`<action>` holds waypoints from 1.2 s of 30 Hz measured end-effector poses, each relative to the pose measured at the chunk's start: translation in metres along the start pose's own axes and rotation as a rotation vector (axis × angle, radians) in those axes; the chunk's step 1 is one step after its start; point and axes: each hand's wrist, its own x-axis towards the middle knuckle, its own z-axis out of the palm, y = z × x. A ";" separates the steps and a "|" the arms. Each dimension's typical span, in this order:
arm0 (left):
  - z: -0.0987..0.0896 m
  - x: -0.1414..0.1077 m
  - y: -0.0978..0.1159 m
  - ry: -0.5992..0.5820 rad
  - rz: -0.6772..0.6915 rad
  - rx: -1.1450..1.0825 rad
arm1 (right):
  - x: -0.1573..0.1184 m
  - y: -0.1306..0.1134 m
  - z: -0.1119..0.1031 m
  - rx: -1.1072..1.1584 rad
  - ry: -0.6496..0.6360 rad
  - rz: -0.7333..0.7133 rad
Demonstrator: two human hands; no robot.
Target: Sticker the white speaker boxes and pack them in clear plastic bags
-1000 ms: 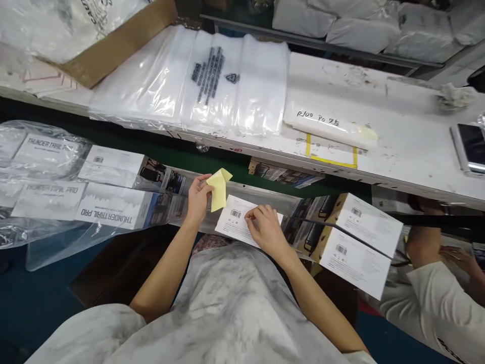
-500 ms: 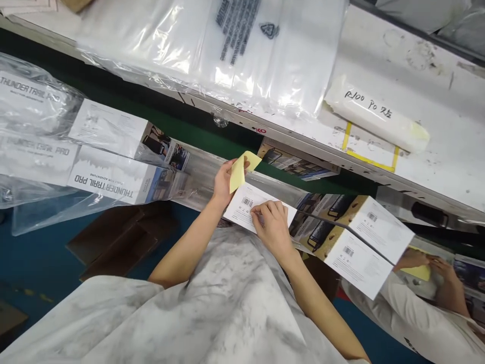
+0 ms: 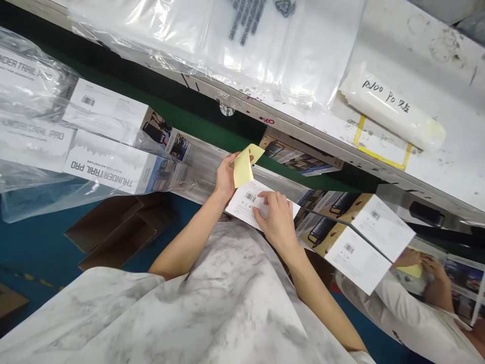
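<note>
My left hand (image 3: 226,181) is closed on a folded yellow sheet of label backing (image 3: 242,171), held up over the left end of a white box (image 3: 242,206). The box has a printed barcode and small symbols on its upper face. My right hand (image 3: 279,220) rests over the right part of this face, its thumb parted from the curled fingers and nothing visible between them. That hand hides part of the print. To the right stand two more printed boxes with white barcoded ends, a nearer box (image 3: 358,260) and a farther box (image 3: 382,222).
Bagged white boxes (image 3: 100,162) lie at the left. Clear plastic bags (image 3: 265,55) and a rolled white packet (image 3: 394,108) lie on the shelf above. Open brown cartons (image 3: 117,227) stand on the floor. A co-worker's hands (image 3: 434,268) hold something yellow at the right.
My right thumb and fingertips have parted from their pinch near the barcode and lifted slightly. The left hand still holds the yellow sheet. The whole view has shifted a little.
</note>
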 end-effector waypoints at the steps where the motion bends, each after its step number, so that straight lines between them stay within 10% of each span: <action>1: 0.000 0.000 0.000 -0.005 0.001 0.002 | 0.004 0.000 -0.003 0.004 -0.017 0.038; 9: -0.002 0.003 -0.001 0.027 -0.001 0.036 | 0.008 0.031 -0.029 0.355 0.064 0.098; 19: 0.007 -0.002 0.006 0.088 0.091 0.038 | -0.005 0.012 0.001 -0.241 -0.122 -0.154; 27: 0.018 -0.039 0.051 -0.102 0.149 0.424 | -0.001 0.073 -0.054 -0.295 -0.109 -0.153; 30: 0.033 -0.056 0.075 -0.250 0.200 0.583 | -0.004 0.107 -0.069 -0.347 -0.093 -0.100; 36: 0.111 -0.042 0.136 -0.382 0.725 0.654 | -0.012 0.157 -0.076 -0.346 -0.098 0.058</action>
